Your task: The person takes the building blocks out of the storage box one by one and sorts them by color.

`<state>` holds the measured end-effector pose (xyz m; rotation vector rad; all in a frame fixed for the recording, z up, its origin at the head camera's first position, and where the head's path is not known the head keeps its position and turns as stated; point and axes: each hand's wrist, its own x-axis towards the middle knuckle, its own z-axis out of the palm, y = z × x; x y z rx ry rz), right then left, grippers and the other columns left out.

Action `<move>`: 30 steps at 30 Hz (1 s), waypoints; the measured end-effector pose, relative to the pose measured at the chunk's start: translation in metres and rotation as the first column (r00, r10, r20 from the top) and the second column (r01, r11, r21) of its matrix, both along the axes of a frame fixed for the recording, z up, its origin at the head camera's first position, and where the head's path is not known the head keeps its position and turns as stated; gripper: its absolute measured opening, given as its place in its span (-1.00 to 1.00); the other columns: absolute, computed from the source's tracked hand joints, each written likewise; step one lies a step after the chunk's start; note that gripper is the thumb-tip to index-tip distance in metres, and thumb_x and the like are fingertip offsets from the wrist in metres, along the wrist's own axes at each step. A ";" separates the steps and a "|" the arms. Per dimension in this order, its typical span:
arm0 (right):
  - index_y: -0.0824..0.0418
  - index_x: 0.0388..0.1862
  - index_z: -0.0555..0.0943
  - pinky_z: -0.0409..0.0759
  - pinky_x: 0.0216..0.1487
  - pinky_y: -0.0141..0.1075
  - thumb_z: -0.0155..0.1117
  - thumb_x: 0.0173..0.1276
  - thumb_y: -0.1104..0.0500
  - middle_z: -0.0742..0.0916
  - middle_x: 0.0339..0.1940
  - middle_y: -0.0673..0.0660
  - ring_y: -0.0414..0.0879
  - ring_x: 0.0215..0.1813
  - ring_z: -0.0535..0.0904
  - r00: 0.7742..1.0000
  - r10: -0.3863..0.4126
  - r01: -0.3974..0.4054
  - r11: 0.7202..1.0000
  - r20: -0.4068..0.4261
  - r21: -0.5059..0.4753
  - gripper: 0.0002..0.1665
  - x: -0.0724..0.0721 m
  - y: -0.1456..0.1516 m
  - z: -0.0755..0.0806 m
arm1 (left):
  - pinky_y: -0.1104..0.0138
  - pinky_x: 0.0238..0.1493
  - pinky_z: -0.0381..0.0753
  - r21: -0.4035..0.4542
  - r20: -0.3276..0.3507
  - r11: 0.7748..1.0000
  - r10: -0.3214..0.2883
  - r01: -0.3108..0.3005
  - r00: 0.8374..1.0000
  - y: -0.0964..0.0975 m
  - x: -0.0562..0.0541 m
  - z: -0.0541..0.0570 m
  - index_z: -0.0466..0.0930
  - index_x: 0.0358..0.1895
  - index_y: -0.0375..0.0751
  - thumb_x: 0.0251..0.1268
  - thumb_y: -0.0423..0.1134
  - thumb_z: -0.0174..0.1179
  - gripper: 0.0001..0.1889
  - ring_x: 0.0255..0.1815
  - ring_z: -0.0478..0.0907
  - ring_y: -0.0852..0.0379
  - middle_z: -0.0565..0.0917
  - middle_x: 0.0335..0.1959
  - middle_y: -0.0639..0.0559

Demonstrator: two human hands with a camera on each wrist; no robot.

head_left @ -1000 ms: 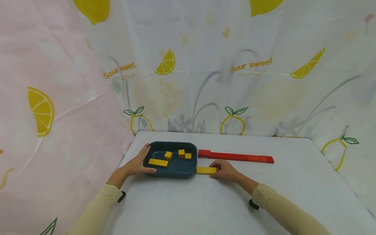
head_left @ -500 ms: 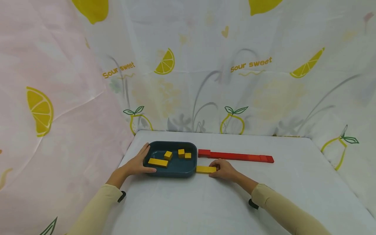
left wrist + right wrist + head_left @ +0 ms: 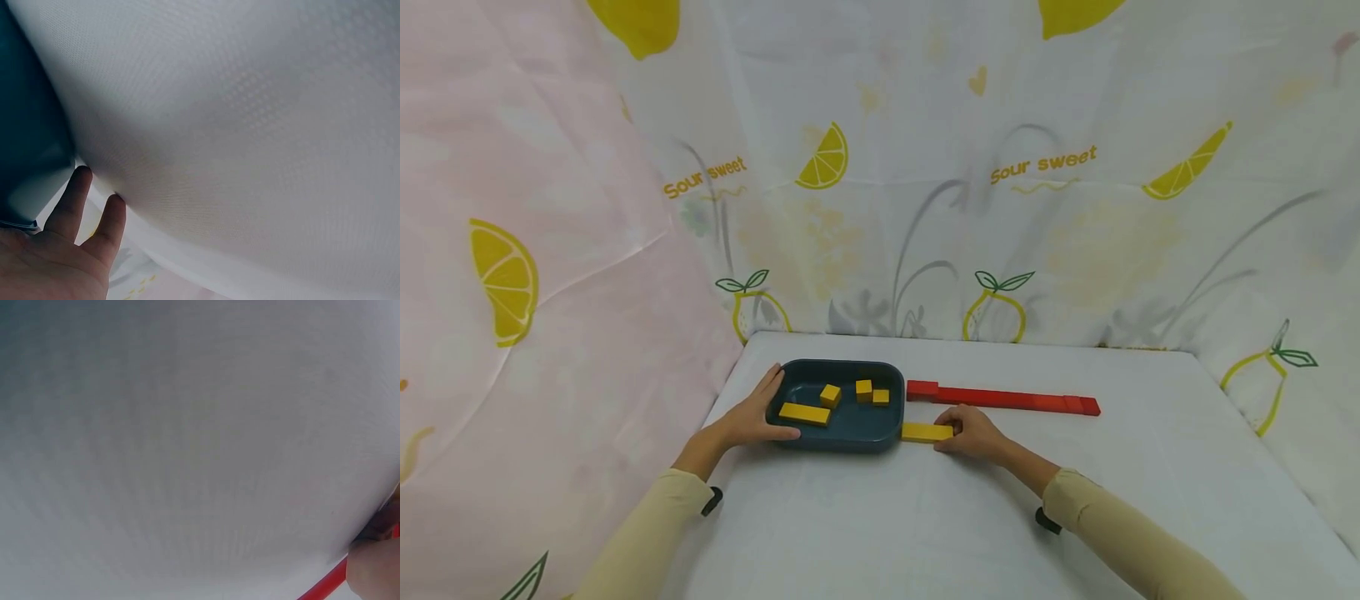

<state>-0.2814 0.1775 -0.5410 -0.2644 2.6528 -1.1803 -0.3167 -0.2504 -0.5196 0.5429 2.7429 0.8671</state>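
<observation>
Yellow blocks (image 3: 804,414), four, are lying in one tray (image 3: 842,440) right of our left hand (image 3: 751,420), whose spread fingers are touching its side; our right hand (image 3: 974,436) is pinching a fifth block (image 3: 921,432) by its right end, one red row (image 3: 992,400) lying beyond those fingers.

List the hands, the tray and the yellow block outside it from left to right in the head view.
Left hand → dark blue tray → yellow block outside the tray → right hand.
</observation>
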 end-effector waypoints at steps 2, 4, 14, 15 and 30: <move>0.14 -0.06 0.72 0.50 -0.30 -0.36 0.59 0.08 0.14 0.62 -0.34 0.00 -0.10 -0.30 0.46 1.000 0.001 -0.001 1.000 -0.004 0.004 -0.58 0.000 0.000 0.000 | -0.27 0.47 0.07 0.002 -0.001 1.000 0.000 0.000 1.000 0.000 0.000 -0.001 -0.30 0.60 -0.23 -0.04 0.27 0.44 0.34 0.62 -0.19 -0.29 -0.35 0.64 -0.17; 0.14 -0.06 0.72 0.50 -0.29 -0.36 0.59 0.08 0.14 0.63 -0.33 0.01 -0.10 -0.29 0.46 1.000 0.002 -0.002 1.000 -0.004 0.004 -0.59 0.000 0.000 -0.001 | -0.27 0.47 0.07 0.004 0.001 1.000 0.001 -0.001 1.000 0.000 0.000 -0.001 -0.31 0.61 -0.23 -0.04 0.27 0.43 0.34 0.62 -0.19 -0.29 -0.35 0.64 -0.17; 0.14 -0.08 0.72 0.49 -0.29 -0.34 0.60 0.05 0.14 0.63 -0.34 0.01 -0.09 -0.29 0.46 1.000 0.002 -0.002 1.000 -0.009 0.005 -0.59 0.000 -0.001 0.001 | -0.27 0.47 0.06 0.004 0.003 1.000 0.004 -0.004 1.000 0.000 0.000 0.000 -0.31 0.60 -0.24 -0.04 0.29 0.43 0.34 0.62 -0.20 -0.29 -0.35 0.64 -0.16; 0.14 -0.08 0.72 0.49 -0.29 -0.34 0.60 0.05 0.15 0.63 -0.34 0.01 -0.09 -0.29 0.46 1.000 0.001 -0.001 1.000 -0.007 0.004 -0.59 0.000 -0.001 0.001 | -0.27 0.47 0.06 0.003 0.004 1.000 0.004 -0.004 1.000 0.000 0.000 0.000 -0.31 0.60 -0.24 -0.05 0.29 0.43 0.34 0.62 -0.20 -0.28 -0.35 0.64 -0.16; 0.12 -0.01 0.70 0.52 -0.28 -0.37 0.61 0.04 0.12 0.66 -0.26 0.00 -0.09 -0.25 0.47 1.000 0.019 -0.019 1.000 0.013 -0.009 -0.51 0.000 0.002 0.001 | -0.26 0.47 0.06 0.002 0.002 1.000 0.015 -0.015 1.000 0.001 0.000 -0.001 -0.29 0.61 -0.23 -0.06 0.30 0.44 0.35 0.62 -0.20 -0.28 -0.34 0.65 -0.16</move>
